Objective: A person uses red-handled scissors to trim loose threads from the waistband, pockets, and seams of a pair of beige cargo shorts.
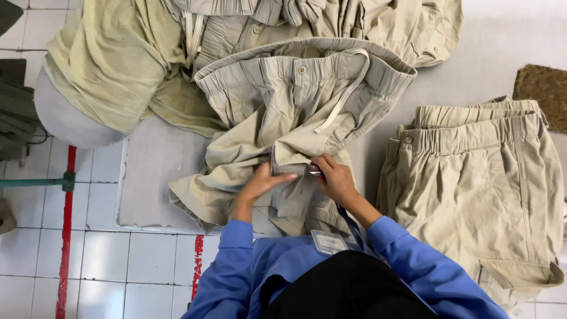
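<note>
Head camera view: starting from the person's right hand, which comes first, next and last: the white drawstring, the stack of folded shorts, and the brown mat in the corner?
From the right hand:
1. White drawstring, just above the hand, hanging from the waistband of the open shorts.
2. Stack of folded shorts, off to the right on the table.
3. Brown mat, farthest, at the upper right corner.

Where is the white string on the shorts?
In the head view, the string hangs from the waistband of the shorts at the table's middle, just above the right hand and left of the folded stack.
</note>
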